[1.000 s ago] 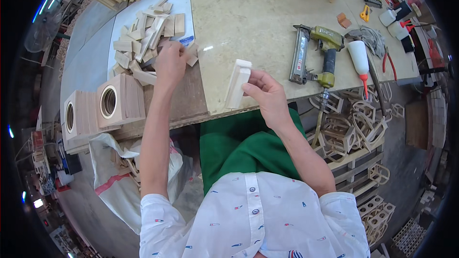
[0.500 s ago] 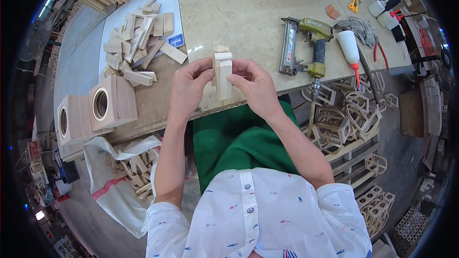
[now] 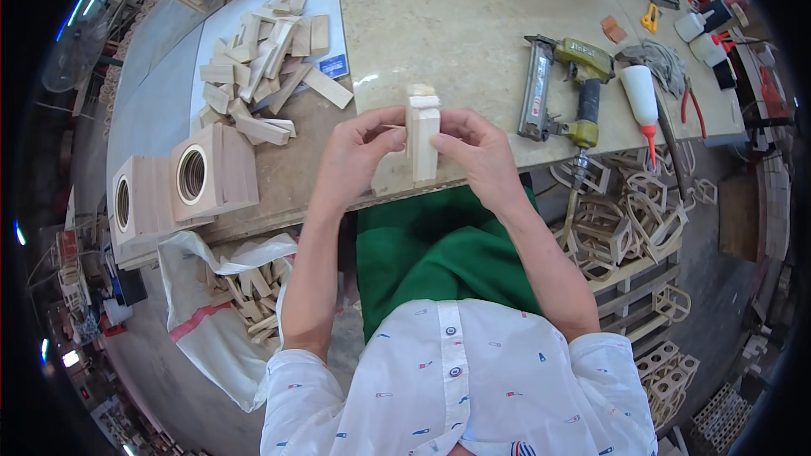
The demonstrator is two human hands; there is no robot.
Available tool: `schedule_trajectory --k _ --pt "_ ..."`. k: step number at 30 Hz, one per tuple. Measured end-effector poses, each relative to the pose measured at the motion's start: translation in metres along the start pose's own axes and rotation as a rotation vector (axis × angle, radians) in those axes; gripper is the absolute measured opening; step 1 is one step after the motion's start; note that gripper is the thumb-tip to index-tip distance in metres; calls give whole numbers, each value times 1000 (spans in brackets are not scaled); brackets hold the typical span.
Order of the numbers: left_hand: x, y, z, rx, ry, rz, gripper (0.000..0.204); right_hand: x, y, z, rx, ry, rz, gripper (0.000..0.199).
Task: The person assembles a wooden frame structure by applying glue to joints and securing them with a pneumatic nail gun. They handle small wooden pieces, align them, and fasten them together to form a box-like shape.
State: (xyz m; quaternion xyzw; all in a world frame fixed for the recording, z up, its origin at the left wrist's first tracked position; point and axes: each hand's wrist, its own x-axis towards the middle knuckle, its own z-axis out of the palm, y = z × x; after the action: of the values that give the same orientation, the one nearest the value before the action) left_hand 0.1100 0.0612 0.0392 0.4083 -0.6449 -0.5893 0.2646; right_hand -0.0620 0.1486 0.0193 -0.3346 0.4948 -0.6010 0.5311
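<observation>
A small stack of pale wooden blocks (image 3: pixel 426 145) stands upright between my two hands, just over the near edge of the workbench. White fuzzy or crumbly material shows along its top. My left hand (image 3: pixel 359 156) is at its left side, the forefinger reaching to the wood and the thumb bent close to it. On the other side my right hand (image 3: pixel 477 152) presses its thumb on the front of the wood, with the fingers curled behind. The tips of the rear fingers are hidden.
Loose wood pieces (image 3: pixel 262 59) lie heaped at left, behind two box-shaped wooden blocks with round holes (image 3: pixel 215 171). A nail gun (image 3: pixel 583 76), white glue bottle (image 3: pixel 639 95) and red-handled pliers (image 3: pixel 693 110) lie right. Below the bench are a white sack (image 3: pixel 203 321) and wooden frames (image 3: pixel 625 219).
The whole view has shifted, so the bench and its things appear farther right. My hands stay around the wooden blocks, with the left thumb slightly closer to them.
</observation>
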Motion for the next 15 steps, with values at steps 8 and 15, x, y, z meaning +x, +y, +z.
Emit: schedule_trajectory --k 8,15 --pt "66 -26 -89 1331 162 639 33 -3 -1 2 3 -6 8 31" --pt "71 -29 -108 1112 -26 665 37 -6 -5 -4 64 -33 -20 32"
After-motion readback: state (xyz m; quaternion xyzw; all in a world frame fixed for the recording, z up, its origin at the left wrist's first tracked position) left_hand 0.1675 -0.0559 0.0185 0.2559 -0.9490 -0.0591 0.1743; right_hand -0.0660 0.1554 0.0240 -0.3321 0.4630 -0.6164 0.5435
